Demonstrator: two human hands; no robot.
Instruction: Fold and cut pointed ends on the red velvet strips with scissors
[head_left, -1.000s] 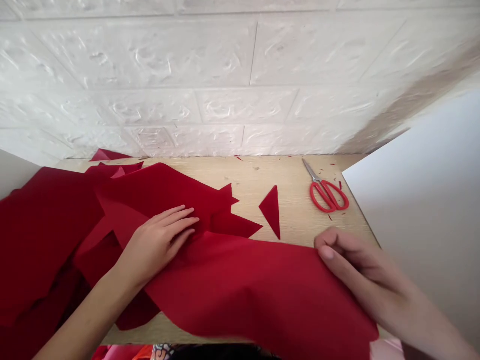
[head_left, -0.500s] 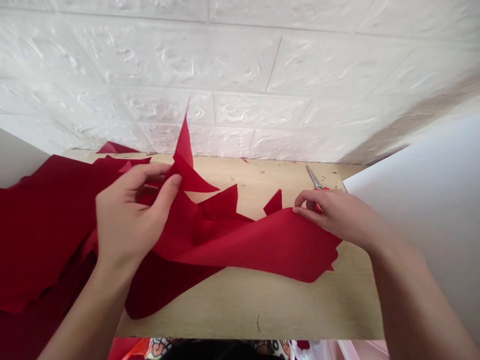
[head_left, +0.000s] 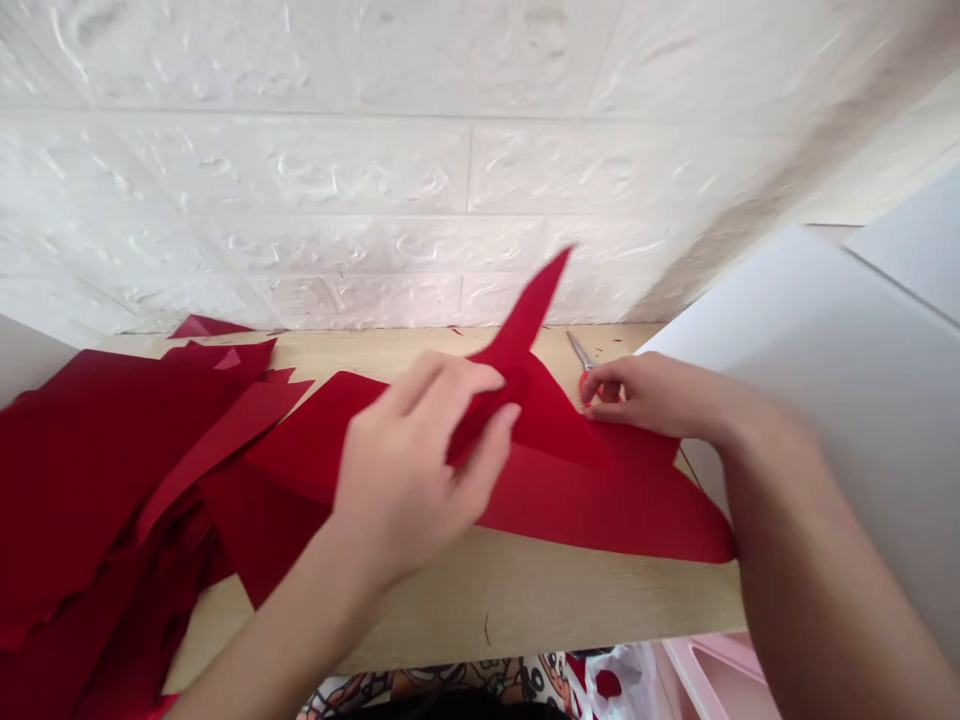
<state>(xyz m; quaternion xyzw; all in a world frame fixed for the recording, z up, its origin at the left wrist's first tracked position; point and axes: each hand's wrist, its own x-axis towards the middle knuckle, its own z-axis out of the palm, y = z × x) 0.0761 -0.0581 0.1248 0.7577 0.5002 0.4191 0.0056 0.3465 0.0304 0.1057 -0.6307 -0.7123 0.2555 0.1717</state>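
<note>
My left hand [head_left: 416,465] is shut on a pinched fold of a thin red sheet [head_left: 622,500], and a pointed flap [head_left: 529,310] stands up above my fingers. My right hand [head_left: 645,395] pinches the sheet's upper edge. Just behind those fingers lie red-handled scissors [head_left: 579,350]; only the steel blades and a bit of red handle show. A pile of cut red sheets [head_left: 90,470] lies to the left of my left hand.
The pale wooden tabletop [head_left: 480,600] runs below the sheet, against a white brick-textured wall [head_left: 300,170]. A white board [head_left: 810,340] stands at the right. Below the table edge are a pink plastic bin [head_left: 720,680] and a white plastic bag [head_left: 615,685].
My left hand has moved right, carrying the raised flap with it. The view has shifted, and the small red triangle on the table no longer shows. My right hand stays at the sheet's edge.
</note>
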